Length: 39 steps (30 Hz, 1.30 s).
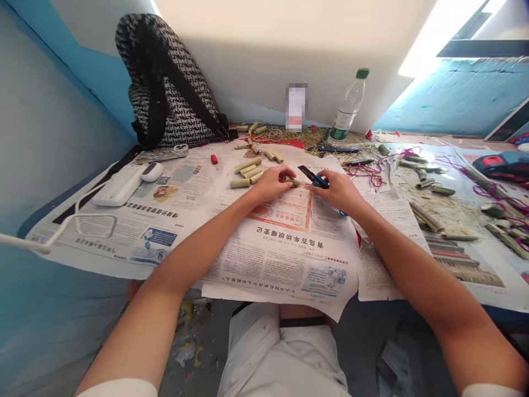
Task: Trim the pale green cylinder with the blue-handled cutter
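My left hand (269,184) grips a short greenish-tan stalk piece (292,180) over the newspaper (248,242). My right hand (339,190) holds a black and blue cutter (313,176), its tip close to the end of that piece. Just left of my left hand lies a small pile of cut stalk pieces (248,172). More pieces (268,154) are scattered farther back.
A patterned backpack (165,88) leans at the back left. A white charger and cable (119,187) lie at the left. A plastic bottle (347,107) stands at the back. Longer stalks, purple cord (372,171) and shavings cover the right side, with a red and blue tool (502,165) beyond.
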{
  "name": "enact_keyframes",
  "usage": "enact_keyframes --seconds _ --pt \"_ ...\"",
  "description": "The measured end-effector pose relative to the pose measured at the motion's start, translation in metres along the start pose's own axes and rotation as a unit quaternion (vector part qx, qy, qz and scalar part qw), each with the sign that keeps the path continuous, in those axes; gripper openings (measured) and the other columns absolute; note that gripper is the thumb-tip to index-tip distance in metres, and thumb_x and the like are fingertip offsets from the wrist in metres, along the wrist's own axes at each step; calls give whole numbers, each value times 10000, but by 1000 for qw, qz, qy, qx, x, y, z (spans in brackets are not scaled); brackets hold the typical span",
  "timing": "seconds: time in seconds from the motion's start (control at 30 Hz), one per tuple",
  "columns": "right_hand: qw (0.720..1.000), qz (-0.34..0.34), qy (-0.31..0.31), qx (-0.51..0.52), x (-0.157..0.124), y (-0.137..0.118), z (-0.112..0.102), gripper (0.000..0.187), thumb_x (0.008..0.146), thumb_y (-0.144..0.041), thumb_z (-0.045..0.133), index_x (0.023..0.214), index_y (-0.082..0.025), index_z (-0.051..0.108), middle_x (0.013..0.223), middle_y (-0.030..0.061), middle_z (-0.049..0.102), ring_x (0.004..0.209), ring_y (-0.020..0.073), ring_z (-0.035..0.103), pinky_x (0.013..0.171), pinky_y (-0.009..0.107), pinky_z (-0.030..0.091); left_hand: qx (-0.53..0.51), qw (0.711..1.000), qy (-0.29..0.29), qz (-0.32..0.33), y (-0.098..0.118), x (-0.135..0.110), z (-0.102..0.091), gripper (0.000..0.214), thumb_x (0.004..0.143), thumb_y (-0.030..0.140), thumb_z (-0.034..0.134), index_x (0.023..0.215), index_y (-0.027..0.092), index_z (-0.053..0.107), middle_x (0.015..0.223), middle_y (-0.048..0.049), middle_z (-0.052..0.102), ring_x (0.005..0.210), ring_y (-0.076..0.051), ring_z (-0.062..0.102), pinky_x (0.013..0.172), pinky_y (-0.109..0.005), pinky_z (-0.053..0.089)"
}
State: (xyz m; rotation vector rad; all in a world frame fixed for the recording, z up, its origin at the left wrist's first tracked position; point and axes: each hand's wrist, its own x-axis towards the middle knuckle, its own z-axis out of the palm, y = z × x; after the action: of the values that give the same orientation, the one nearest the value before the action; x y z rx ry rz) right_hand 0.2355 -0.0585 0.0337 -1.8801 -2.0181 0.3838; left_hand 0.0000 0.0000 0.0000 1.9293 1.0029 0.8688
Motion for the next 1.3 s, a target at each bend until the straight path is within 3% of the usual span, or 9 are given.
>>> enact_keyframes --seconds 0.1,0.23,0.5,0.63,0.77,0.93,1.13,1.23,1.3 --pt "1000 14 -17 -18 -2 -3 0 535 963 -612 712 1322 -215 717 1135 153 768 1011 346 685 789 416 478 -7 1000 17 10 -1 0 1 256 815 129 722 1063 164 672 1135 -93 749 996 -189 704 962 -381 569" --pt "999 -4 -24 -24 -4 -6 1 460 995 -552 684 1302 -211 712 1140 145 770 1031 337 687 819 415 484 -51 998 43 13 -3 0 3 343 778 110 752 1087 176 619 1178 -100 714 1036 -197 706 968 -385 592" --pt "990 -15 24 135 4 -2 11 325 964 -522 673 1074 -218 642 923 77 736 845 244 663 764 374 479 -136 987 85 17 3 1 8 488 761 66 786 1183 195 577 1057 -52 702 1020 -180 708 963 -371 601" --pt "965 -35 54 253 9 2 15 370 912 -577 708 977 -245 557 970 55 710 858 220 656 737 361 517 -189 978 91 18 8 2 7 533 783 149 850 1225 202 555 1096 -64 731 1081 -188 723 1000 -376 596" --pt "929 -10 -25 370 6 -2 14 539 819 -690 797 1023 -259 545 961 52 745 763 215 688 654 363 549 -216 972 86 19 10 3 5 535 769 279 925 1177 195 590 1125 -91 754 1090 -205 732 1005 -389 601" --pt "901 7 -44 432 -2 -13 10 603 710 -616 919 1105 -241 662 945 49 764 731 210 693 660 376 583 -271 958 97 1 14 3 4 652 658 367 1021 1143 192 622 1148 -105 774 1141 -236 750 1092 -433 586" --pt "888 -16 -62 456 -7 -19 11 543 708 -609 922 1057 -218 781 814 7 703 619 157 603 590 346 551 -300 953 38 17 20 -1 5 748 611 510 1030 1176 173 672 1218 -140 774 1154 -261 741 1031 -429 605" --pt "888 -12 -51 457 -6 -17 14 563 715 -628 907 1082 -219 787 822 11 709 621 160 602 591 351 563 -281 959 -7 23 23 -5 7 622 703 549 971 1123 170 712 1173 -118 780 1080 -236 741 970 -396 610" --pt "890 -10 -32 454 -5 -16 15 569 722 -620 901 1112 -220 789 845 17 720 649 165 612 607 348 569 -262 965 3 18 24 -6 9 513 788 527 915 1099 176 707 1120 -93 767 1032 -208 730 921 -357 605"
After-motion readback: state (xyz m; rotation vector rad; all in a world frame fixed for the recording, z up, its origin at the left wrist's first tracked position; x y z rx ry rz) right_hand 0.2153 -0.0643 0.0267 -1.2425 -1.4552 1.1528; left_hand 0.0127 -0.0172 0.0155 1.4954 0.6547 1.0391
